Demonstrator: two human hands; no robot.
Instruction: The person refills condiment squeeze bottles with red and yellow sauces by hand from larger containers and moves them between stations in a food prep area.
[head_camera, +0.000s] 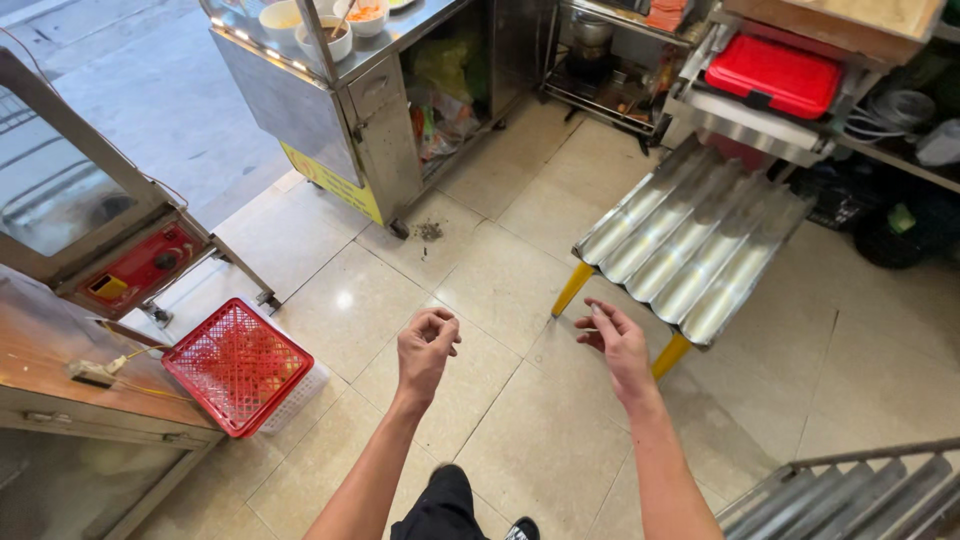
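Observation:
My left hand (425, 347) hangs in the air over the tiled floor (480, 300), its fingers curled loosely inward with nothing in them. My right hand (615, 340) is a little to the right, fingers spread and slightly bent, also holding nothing. Closest to the right hand is a corrugated metal tray (690, 240) resting tilted on yellow legs (572, 290). The hand does not touch it.
A red plastic basket (238, 365) leans against a wooden counter (60, 360) at the left. A steel food cart (340, 100) with bowls stands at the back. A red lidded box (772, 75) sits on a shelf at upper right. Another corrugated tray (850, 495) shows at bottom right.

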